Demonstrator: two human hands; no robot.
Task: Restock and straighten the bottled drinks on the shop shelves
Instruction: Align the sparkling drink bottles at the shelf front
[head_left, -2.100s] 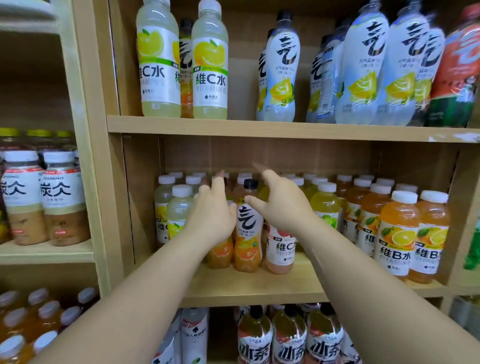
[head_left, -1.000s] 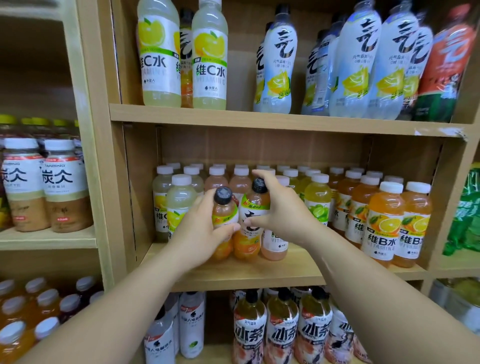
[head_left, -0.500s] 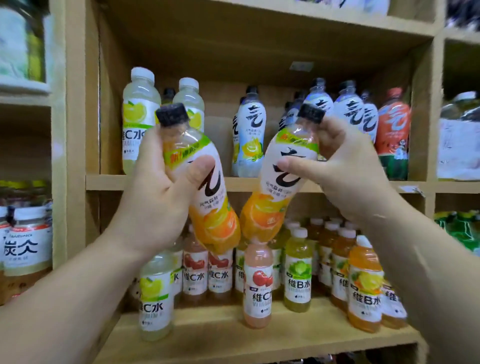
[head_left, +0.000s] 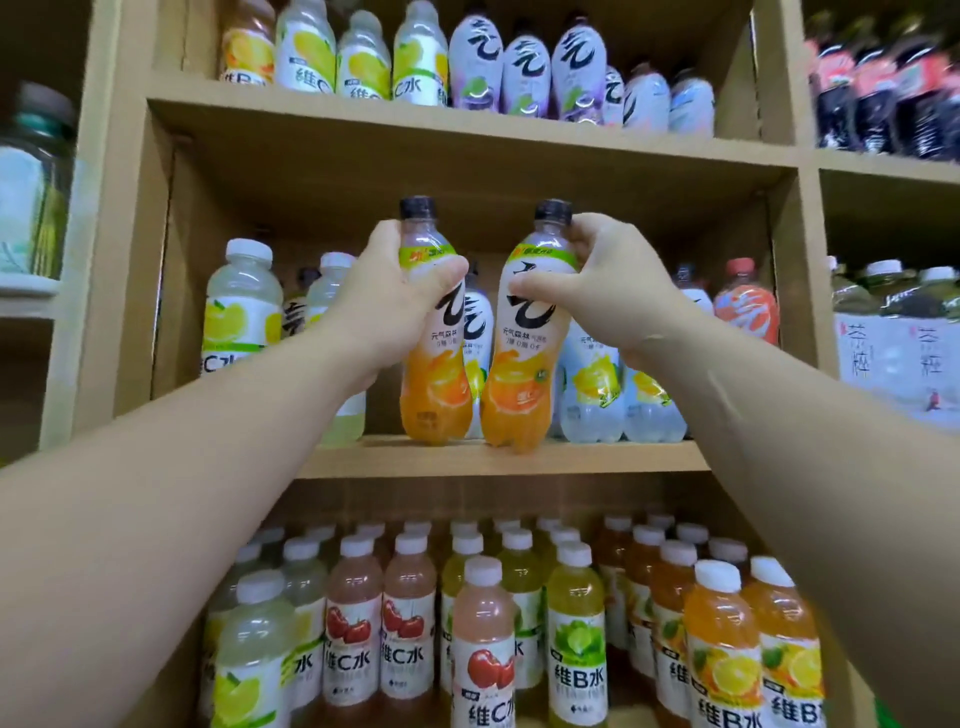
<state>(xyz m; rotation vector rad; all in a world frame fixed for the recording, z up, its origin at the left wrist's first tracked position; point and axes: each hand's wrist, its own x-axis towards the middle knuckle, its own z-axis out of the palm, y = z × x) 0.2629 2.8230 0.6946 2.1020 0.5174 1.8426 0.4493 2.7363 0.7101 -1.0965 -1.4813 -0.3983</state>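
1. The left hand (head_left: 395, 306) is wrapped around the upper part of the left orange bottle (head_left: 436, 395). The right hand (head_left: 597, 291) grips the right orange bottle (head_left: 519, 395) near its neck.
2. Both bottles are side by side at the front edge of the middle shelf (head_left: 597, 457).
3. Each contains orange drink and has a black cap, a white label with a black brush character, and an orange fruit picture.
4. Pale lemon bottles (head_left: 597, 384) stand behind them.

Two orange bottles (head_left: 439, 364) with black caps (head_left: 417, 207), green-banded white labels, tan wooden shelf (head_left: 498, 457)
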